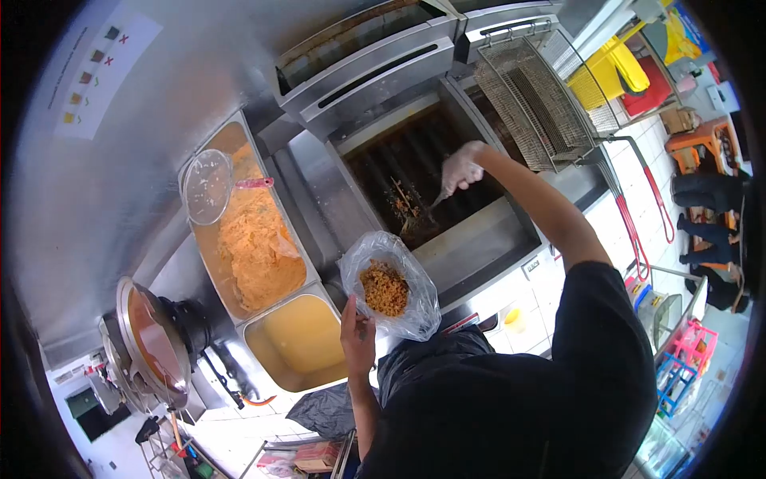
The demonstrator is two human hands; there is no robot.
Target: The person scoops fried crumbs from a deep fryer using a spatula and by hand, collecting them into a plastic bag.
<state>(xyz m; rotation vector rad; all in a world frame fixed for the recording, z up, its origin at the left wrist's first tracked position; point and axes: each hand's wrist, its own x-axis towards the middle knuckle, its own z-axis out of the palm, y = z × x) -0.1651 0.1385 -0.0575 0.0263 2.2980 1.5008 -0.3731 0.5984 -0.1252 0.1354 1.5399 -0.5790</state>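
Observation:
My left hand [357, 335] is closed on the rim of a clear plastic bag [419, 279], which stands open beside the fryer. Brown fried crumbs [384, 289] lie inside the bag. Over the fryer vat of dark oil [391, 156], my right hand [463, 169] wears a clear glove and grips the handle of a skimmer [435, 204]. The skimmer's head is down at the oil and hard to make out. More fried crumbs [405, 204] show at that spot, on the skimmer or in the oil.
Left of the fryer, a steel pan [209, 259] holds orange breading, with a round sieve [207, 188] across its edge. A pan of yellowish liquid [295, 339] adjoins it. Wire fry baskets [542, 100] with red handles sit at right. People's legs [710, 227] show far right.

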